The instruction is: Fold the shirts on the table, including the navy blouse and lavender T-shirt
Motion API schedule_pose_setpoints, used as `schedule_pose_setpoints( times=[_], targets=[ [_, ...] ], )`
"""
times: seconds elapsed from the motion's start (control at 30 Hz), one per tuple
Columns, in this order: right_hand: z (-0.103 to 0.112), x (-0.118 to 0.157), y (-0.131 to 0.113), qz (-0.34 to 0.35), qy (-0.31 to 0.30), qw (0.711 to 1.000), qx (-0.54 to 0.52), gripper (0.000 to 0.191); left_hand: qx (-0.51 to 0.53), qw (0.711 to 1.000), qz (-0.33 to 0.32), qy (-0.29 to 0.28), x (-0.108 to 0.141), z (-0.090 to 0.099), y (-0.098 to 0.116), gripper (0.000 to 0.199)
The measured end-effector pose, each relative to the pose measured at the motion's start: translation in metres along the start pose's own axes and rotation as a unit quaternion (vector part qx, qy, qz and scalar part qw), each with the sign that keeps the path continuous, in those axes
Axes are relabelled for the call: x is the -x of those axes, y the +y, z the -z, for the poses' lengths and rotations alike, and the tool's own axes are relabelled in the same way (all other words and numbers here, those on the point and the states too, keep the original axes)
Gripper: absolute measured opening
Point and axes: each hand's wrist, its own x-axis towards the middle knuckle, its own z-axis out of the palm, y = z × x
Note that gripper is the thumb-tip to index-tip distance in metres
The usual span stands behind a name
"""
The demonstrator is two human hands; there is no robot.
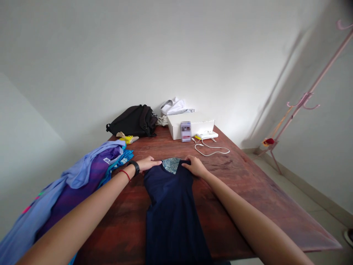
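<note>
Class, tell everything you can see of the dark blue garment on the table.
The garment is dark navy, of soft-looking cloth, with a V-shaped neckline framing a patterned blue-grey area. It lies lengthwise on the reddish-brown table, neckline at the far end, lightly creased, its body reaching the picture's lower edge. The left hand and right hand touch its shoulders, one on each side of the neckline. Its sleeves cannot be made out clearly.
</note>
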Motion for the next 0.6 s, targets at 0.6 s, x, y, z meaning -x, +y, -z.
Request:
schedule_pose_setpoints(
  times=[0.6],
  targets=[
    [0.002,-0.002,0.002,-0.001,0.001,1.000,-0.027,0.012,0.140,0.979,-0.147,-0.005,0.001,0.004,0.016,0.039]
  ],
)
